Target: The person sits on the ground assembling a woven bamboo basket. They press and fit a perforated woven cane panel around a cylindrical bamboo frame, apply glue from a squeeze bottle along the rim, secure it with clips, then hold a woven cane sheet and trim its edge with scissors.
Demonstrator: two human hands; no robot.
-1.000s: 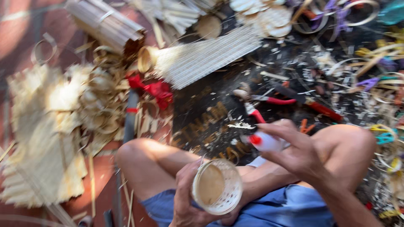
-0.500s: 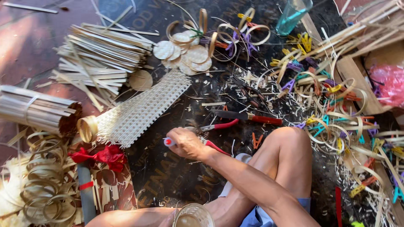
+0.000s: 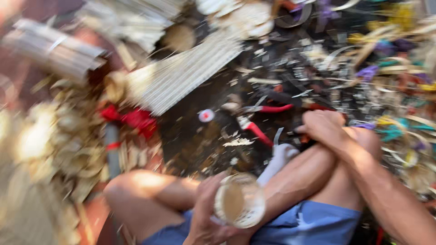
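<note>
Pale woven cane, shaped into a small round cup (image 3: 239, 200), sits in my left hand (image 3: 204, 215). My fingers are curled shut around its side and its open mouth is tipped up toward me, just above my lap and my blue shorts (image 3: 313, 222). My right hand (image 3: 324, 128) is stretched out over my bent knee, down at the floor. Its fingers look curled, but the blur is too heavy for me to tell whether they have closed on anything. Just beside it lie the red-handled cutters (image 3: 255, 130), and a second red-handled tool (image 3: 272, 109) lies a little farther off. Something white (image 3: 280, 158) rests against my leg; I cannot make out what it is. A small white and red disc (image 3: 206, 115) lies apart on the dark floor among the cut scraps. Beyond are a flat woven mat (image 3: 190, 72), a red ribbon (image 3: 131, 119), a tied bundle of strips (image 3: 54, 50) to the left, and a tangle of coloured strips (image 3: 399, 122) to the right. I judge this to be a pause in working the cup, with my free hand going for a tool or a strip. The next move calls for a sure pick from the clutter while the left hand keeps the cup steady and unsquashed.
</note>
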